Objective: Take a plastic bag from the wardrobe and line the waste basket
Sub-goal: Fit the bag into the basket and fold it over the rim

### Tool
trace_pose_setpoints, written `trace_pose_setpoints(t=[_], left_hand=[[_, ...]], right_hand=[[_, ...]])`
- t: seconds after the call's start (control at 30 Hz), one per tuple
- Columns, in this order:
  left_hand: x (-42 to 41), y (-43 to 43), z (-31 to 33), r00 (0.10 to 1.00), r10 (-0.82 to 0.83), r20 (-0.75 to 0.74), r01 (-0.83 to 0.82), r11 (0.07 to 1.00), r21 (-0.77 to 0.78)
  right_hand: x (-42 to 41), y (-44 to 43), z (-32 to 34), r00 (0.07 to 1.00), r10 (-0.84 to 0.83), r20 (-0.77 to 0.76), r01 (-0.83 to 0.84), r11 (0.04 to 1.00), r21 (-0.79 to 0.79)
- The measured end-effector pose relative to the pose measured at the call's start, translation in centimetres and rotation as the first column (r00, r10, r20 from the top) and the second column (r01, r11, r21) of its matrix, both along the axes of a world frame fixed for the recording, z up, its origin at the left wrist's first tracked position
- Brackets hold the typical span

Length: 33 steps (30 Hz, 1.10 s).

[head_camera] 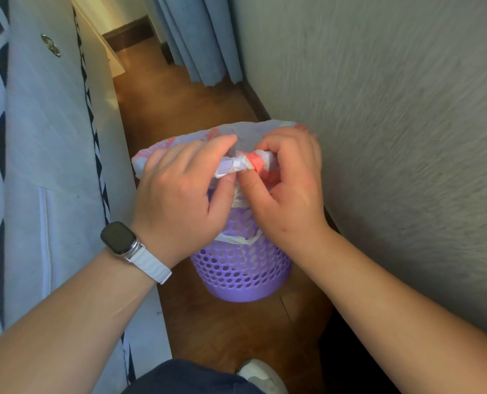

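On the wooden floor [208, 322], between bed and wall, stands the purple perforated waste basket [240, 273]. A white-and-red plastic bag [245, 132] drapes over its rim; the left hand [179, 200] and right hand [289, 191] both pinch its twisted near edge.

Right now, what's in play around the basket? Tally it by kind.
Waste basket, purple: 1
Plastic bag, white and red, over the rim: 1
Hands gripping the bag, left hand and right hand: 2
Wristwatch: 1
Total: 5
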<state>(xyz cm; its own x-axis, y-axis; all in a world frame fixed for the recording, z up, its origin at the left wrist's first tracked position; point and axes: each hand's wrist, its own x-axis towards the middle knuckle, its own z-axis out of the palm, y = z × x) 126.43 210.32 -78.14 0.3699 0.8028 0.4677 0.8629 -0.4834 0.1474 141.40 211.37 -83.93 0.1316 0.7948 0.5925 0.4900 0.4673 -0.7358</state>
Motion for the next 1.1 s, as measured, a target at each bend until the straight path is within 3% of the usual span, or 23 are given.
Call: trace_pose_setpoints(t=[0.4, 0.6, 0.87, 1.1], left_hand=[[-0.8, 0.7, -0.5, 0.994, -0.007, 0.111, 0.018, 0.995, -0.099], [-0.6, 0.7, -0.5, 0.979, -0.032, 0.204, 0.055, 0.992, -0.111], [-0.3, 0.3, 0.2, 0.991, -0.051, 0.123, 0.065, 0.992, -0.111], [-0.3, 0.5, -0.1, 1.000, -0.002, 0.026, 0.003, 1.000, -0.009]], right_hand=[[1.8, 0.5, -1.1, 0.990, 0.093, -0.105, -0.107, 0.985, -0.135], [2.6, 1.2, -0.7, 0.977, 0.014, -0.215, -0.051, 0.984, -0.169], [1.2, 0.6, -0.5, 0.995, -0.063, -0.078, 0.058, 0.997, -0.057], [0.3, 0.1, -0.1, 0.999, -0.033, -0.021, 0.033, 0.999, 0.012]])
